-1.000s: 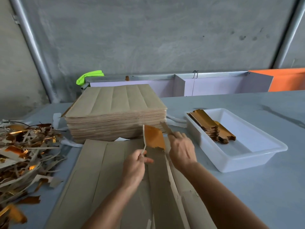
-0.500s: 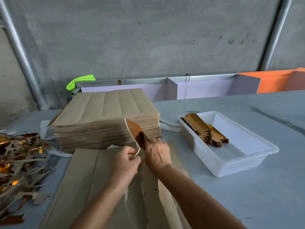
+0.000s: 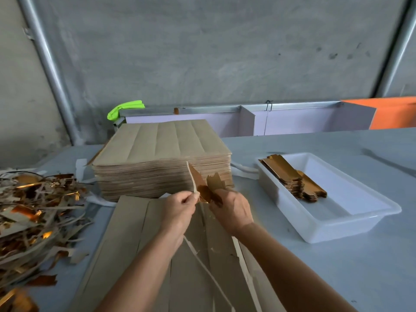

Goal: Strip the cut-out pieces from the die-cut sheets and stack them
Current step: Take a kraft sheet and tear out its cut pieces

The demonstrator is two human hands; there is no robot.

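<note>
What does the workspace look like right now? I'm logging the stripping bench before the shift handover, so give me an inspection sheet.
Surface: grey table, bare on the right side.
Job's things: die-cut sheet flat under the hands; tall stack of sheets behind it; white plastic tray with stacked cut-out pieces.
Clutter: pile of waste strips at left; white strips by the stack.
Hands: left hand pinches a thin waste strip; right hand grips a gold-faced cut-out piece.
Cables: nothing seen.
Surroundings: concrete wall, metal poles, neon-green cloth, orange panel.
</note>
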